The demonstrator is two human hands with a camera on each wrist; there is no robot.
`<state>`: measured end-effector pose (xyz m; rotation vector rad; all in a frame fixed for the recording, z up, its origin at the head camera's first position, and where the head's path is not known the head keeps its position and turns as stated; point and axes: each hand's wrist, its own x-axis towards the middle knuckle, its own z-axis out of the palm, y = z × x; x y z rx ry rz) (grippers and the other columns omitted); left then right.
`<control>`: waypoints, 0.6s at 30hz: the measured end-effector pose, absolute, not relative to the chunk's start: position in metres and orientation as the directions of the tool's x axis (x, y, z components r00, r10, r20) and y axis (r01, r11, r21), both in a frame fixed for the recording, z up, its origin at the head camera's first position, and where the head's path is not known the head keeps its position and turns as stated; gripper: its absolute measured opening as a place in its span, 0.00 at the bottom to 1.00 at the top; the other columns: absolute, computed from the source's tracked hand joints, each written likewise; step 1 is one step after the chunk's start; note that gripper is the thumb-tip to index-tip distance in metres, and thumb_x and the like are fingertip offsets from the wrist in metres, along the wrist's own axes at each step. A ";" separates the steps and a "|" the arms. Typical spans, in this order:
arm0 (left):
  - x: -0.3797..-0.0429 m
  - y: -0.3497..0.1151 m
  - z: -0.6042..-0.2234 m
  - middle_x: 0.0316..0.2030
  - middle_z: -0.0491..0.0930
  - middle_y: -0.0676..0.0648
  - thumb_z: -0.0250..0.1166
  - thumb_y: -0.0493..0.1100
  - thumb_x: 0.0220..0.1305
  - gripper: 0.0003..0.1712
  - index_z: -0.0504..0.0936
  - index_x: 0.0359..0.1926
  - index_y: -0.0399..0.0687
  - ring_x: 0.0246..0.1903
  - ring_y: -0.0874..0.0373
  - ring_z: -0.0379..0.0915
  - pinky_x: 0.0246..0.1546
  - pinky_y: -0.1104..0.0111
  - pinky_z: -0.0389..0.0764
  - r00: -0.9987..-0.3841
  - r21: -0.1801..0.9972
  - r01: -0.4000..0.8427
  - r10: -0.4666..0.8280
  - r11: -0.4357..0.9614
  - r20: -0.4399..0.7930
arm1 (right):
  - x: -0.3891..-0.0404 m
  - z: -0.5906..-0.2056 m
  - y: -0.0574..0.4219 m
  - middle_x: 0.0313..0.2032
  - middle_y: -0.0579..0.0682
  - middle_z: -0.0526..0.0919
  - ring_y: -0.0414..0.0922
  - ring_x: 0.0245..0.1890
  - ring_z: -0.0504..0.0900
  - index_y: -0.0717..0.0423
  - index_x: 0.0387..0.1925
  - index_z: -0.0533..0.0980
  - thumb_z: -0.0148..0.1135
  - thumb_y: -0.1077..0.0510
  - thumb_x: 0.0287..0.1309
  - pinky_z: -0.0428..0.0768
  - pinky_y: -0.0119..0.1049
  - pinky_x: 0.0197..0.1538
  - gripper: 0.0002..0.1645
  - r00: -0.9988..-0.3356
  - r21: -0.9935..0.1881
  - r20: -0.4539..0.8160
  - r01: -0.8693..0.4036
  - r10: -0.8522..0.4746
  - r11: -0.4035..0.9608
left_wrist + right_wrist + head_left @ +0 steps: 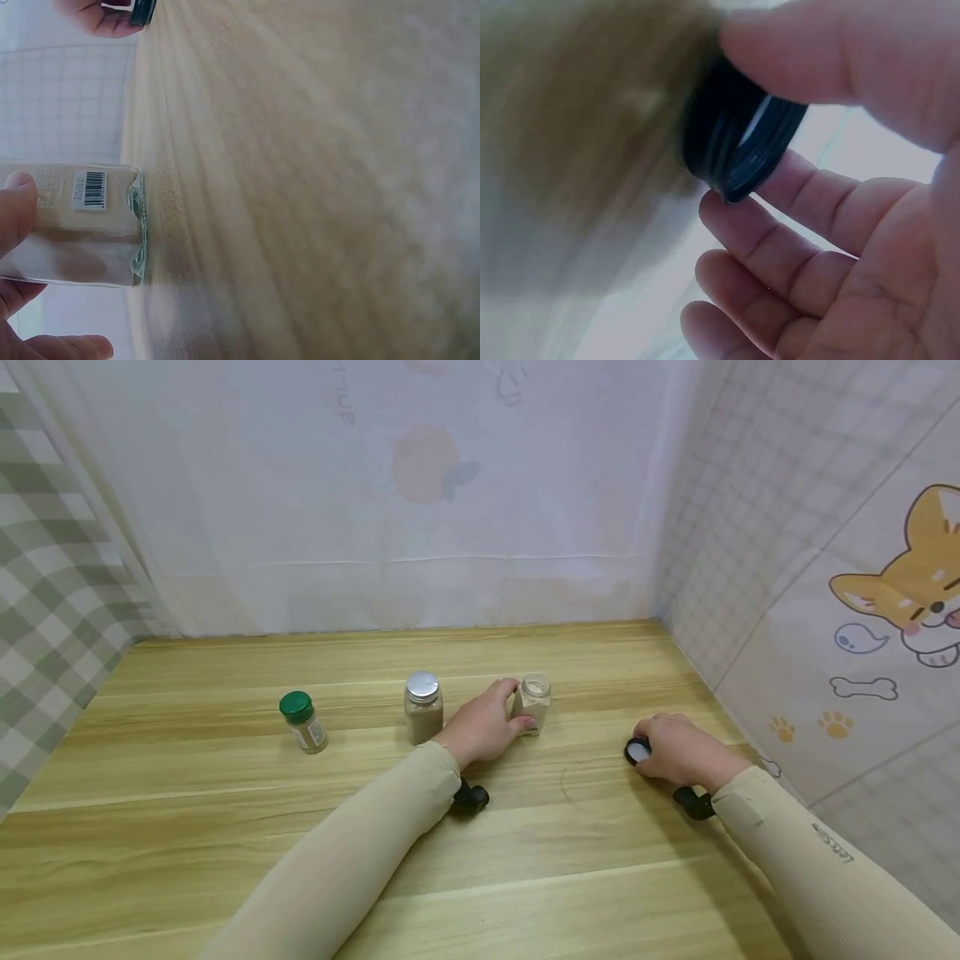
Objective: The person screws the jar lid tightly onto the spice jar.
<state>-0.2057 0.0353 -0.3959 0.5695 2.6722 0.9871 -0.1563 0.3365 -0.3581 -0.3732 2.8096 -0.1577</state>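
Note:
An uncapped glass jar [534,700] stands upright on the wooden table, and my left hand [483,724] grips its side. The left wrist view shows the same jar's barcode label [91,190] and thick glass base, with the thumb pressed on the wall. To the right, my right hand [681,749] pinches a black screw lid [637,752] between thumb and fingers. In the right wrist view the lid [720,127] is tilted, its threaded inner side partly showing. Left of my left hand stands a glass jar with a silver lid [423,710], holding brownish powder.
A small green-capped spice jar [303,722] stands farther left on the table [525,843]. A white curtain [300,527] hangs along the back, and a patterned wall covering [810,610] borders the right side. Black wrist-camera parts [470,797] show beneath the forearms.

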 end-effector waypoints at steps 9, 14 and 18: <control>-0.205 0.036 -0.396 0.76 0.69 0.50 0.62 0.61 0.76 0.38 0.62 0.79 0.56 0.73 0.48 0.69 0.73 0.51 0.71 -0.894 0.656 0.280 0.440 0.701 -0.088 | -0.163 -0.347 0.325 0.33 0.50 0.82 0.46 0.31 0.77 0.60 0.42 0.78 0.69 0.58 0.59 0.75 0.38 0.37 0.12 -0.927 -0.227 -0.265 -0.207 -0.265 0.952; -0.205 0.035 -0.396 0.77 0.68 0.49 0.62 0.60 0.77 0.38 0.61 0.79 0.56 0.74 0.48 0.68 0.74 0.51 0.71 -0.893 0.658 0.278 0.440 0.700 -0.091 | -0.169 -0.339 0.314 0.35 0.51 0.84 0.45 0.32 0.79 0.62 0.46 0.78 0.67 0.56 0.61 0.78 0.39 0.38 0.16 -0.937 -0.225 -0.241 -0.201 -0.254 0.953; -0.205 0.035 -0.395 0.77 0.68 0.49 0.61 0.61 0.77 0.39 0.61 0.80 0.56 0.74 0.48 0.69 0.74 0.52 0.71 -0.893 0.656 0.278 0.441 0.701 -0.092 | -0.173 -0.335 0.306 0.37 0.52 0.85 0.45 0.33 0.79 0.62 0.46 0.78 0.67 0.57 0.61 0.79 0.41 0.40 0.15 -0.941 -0.234 -0.212 -0.214 -0.264 0.949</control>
